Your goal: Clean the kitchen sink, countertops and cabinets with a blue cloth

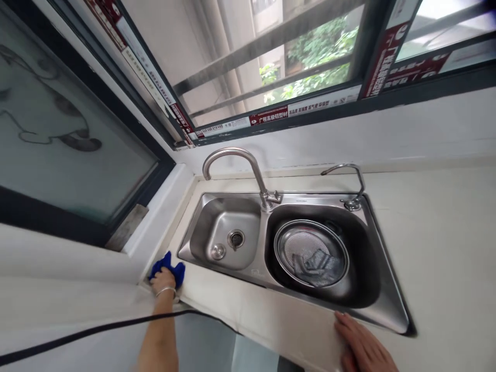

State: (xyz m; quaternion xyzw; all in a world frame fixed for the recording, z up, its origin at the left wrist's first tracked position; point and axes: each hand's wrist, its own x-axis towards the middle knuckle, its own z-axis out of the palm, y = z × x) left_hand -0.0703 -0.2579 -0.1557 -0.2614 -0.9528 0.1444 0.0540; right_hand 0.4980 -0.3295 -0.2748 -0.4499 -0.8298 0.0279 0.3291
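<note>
My left hand (163, 281) presses a blue cloth (178, 272) onto the left end of the pale countertop (248, 305), in the corner by the wall. A bracelet circles that wrist. At the lower right, my right hand (362, 343) rests on the counter's front edge, just below the sink, with its fingers stretched out and nothing visible in it. Between and beyond my hands lies the double-bowl steel sink (267, 274). A round metal pan (304, 227) sits in its right bowl, with a wet grey cloth (318, 266) inside.
A tall curved faucet (236, 151) rises behind the sink, and a thinner tap (349, 166) stands at its back right. The left bowl (225, 206) has a drain (235, 239) and a small round strainer (218, 251). A black cord (116, 324) crosses in front of my left forearm.
</note>
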